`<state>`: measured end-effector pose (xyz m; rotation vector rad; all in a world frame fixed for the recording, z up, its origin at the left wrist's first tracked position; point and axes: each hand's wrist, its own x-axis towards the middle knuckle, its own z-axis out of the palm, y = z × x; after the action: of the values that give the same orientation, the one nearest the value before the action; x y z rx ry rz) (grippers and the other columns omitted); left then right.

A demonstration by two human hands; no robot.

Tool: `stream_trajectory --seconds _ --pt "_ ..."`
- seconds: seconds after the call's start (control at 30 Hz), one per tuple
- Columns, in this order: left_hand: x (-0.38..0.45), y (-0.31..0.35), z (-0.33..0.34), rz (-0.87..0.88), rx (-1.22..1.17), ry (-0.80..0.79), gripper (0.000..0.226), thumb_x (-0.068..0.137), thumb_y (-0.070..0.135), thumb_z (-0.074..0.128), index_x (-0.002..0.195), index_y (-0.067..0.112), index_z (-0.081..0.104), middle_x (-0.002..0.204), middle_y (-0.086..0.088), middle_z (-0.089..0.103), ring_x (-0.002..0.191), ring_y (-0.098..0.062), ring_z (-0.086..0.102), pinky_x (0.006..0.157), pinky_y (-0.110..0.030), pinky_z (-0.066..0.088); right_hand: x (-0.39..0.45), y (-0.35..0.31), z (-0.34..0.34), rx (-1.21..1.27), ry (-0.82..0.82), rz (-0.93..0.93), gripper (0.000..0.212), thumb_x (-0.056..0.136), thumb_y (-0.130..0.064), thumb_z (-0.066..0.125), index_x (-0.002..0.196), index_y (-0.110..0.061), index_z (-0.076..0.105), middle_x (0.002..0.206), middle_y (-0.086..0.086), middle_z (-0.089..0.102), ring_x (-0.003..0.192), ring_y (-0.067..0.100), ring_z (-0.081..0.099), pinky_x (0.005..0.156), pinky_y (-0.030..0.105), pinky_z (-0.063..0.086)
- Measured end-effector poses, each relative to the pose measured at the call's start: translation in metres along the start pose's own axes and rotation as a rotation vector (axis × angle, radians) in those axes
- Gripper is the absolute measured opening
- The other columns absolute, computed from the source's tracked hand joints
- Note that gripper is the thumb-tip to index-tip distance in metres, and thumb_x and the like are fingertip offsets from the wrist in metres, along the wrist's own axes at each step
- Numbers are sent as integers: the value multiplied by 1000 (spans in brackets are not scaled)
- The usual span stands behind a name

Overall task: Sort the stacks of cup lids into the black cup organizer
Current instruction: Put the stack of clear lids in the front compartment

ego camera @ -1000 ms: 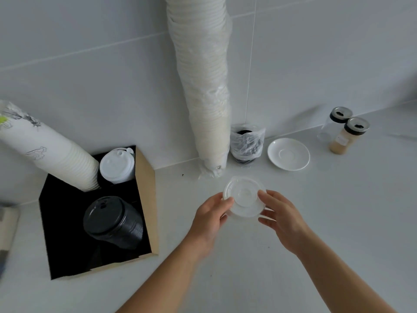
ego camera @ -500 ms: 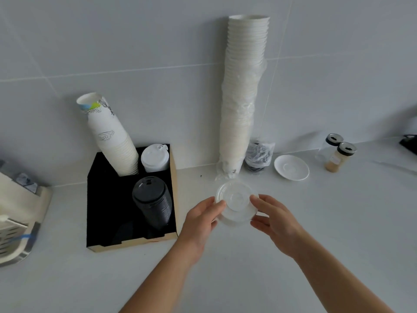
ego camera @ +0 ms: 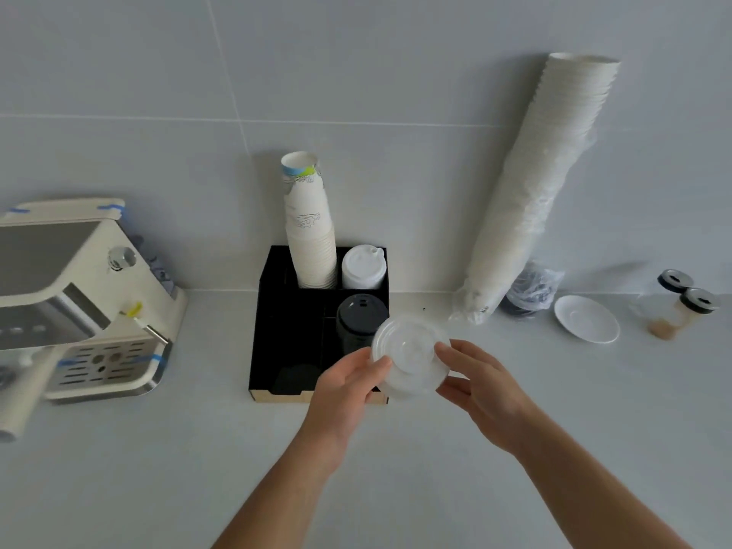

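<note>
Both hands hold a stack of clear plastic lids (ego camera: 410,356) between them, my left hand (ego camera: 348,384) on its left edge and my right hand (ego camera: 481,388) on its right edge. The stack hovers over the front right corner of the black cup organizer (ego camera: 273,311). Inside the organizer stand a stack of printed paper cups (ego camera: 309,231), a stack of white lids (ego camera: 363,267) at the back right, and a stack of black lids (ego camera: 358,320) in front of that. Its front left compartment looks dark and I cannot tell what it holds.
A cream espresso machine (ego camera: 75,299) stands at the left. A tall sleeve of white cups (ego camera: 534,192) leans on the tiled wall, with a bagged bundle of dark lids (ego camera: 530,293) behind it. A white saucer (ego camera: 586,318) and two shaker jars (ego camera: 681,307) lie at the right.
The clear lid stack has travelled left with both hands, from open counter to the organizer's front right corner. The view swung left, bringing the espresso machine into sight.
</note>
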<state>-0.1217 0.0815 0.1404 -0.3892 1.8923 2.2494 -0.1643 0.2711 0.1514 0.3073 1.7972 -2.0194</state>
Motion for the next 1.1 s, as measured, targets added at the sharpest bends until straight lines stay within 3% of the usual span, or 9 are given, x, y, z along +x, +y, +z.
stream_trajectory --seconds 0.07,0.1,0.2,0.33,0.6,0.73,0.87,0.97,1.1 --pt "-4 2 -18 0 5 13 14 89 28 66 88 37 77 95 12 77 89 4 67 88 -22 50 3 0 19 -8 -18 8 29 92 -27 66 116 -11 68 114 10 75 110 34 68 103 39 50" --pt "-5 4 -30 -2 0 21 11 87 32 68 91 36 77 98 11 76 94 2 67 91 -24 50 5 1 31 -17 -29 12 29 92 -27 65 116 -11 68 115 10 75 108 32 69 100 37 51" --pt "-6 5 -58 -12 -31 54 33 78 40 69 109 29 73 108 6 75 106 -6 67 93 -27 49 11 3 60 -37 -61 25 28 93 -27 64 116 -11 68 113 8 75 99 24 72 92 32 52" --pt "-2 2 -94 -9 -56 98 19 89 27 66 107 27 73 103 7 76 97 -1 68 85 -20 48 26 9 97 -101 -80 59 29 92 -31 65 117 -16 68 115 5 74 111 26 67 103 42 48" --pt "11 -18 -148 -112 -114 171 69 70 44 73 133 20 58 125 0 67 116 -6 61 107 -34 46 65 25 154 -154 -140 142 29 92 -23 62 120 -18 67 118 2 74 114 22 67 109 43 44" --pt "23 -27 -163 -178 -161 205 56 74 38 72 126 19 63 122 -17 60 118 -19 60 107 -34 45 83 30 176 -162 -159 142 29 93 -17 61 121 -17 67 119 4 73 113 20 67 105 36 49" --pt "39 -30 -168 -234 -139 234 42 75 43 70 116 35 67 112 11 71 113 -5 59 95 -30 43 104 36 187 -180 -139 157 30 94 -20 60 123 -16 65 121 4 71 114 19 65 99 31 50" --pt "50 -33 -167 -295 -134 253 60 68 52 71 124 31 62 121 11 66 118 -6 55 98 -31 41 119 40 190 -203 -115 170 29 95 -23 59 122 -17 66 121 5 71 114 20 64 97 31 50" --pt "61 -39 -165 -336 -163 255 66 78 44 69 138 28 48 130 9 60 123 -10 51 103 -32 38 140 43 195 -281 -106 171 31 93 -27 58 122 -21 66 121 5 70 115 21 63 106 40 47"
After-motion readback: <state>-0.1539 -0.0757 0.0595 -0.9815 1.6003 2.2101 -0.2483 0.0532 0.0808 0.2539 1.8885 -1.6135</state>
